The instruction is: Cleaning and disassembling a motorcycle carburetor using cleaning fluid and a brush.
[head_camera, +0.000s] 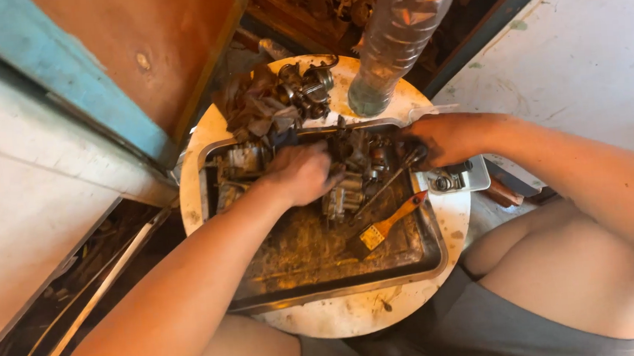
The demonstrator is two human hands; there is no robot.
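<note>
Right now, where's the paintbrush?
In the head view the paintbrush lies inside the metal tray, right of centre, handle pointing up toward the right hand, just below the greasy metal parts.

Bare arms, grimy hands, grey shorts (510, 328) on bare thighs.

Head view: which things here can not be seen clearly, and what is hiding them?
- Left hand: its fingers curl over greasy metal parts in the metal tray, so the grip is hidden.
- Right hand: fingertips are lost among dark parts; what they pinch is unclear.
- Plastic bottle: its top is cut off by the upper edge.
- Brush: bristles merge with the grime.
</note>
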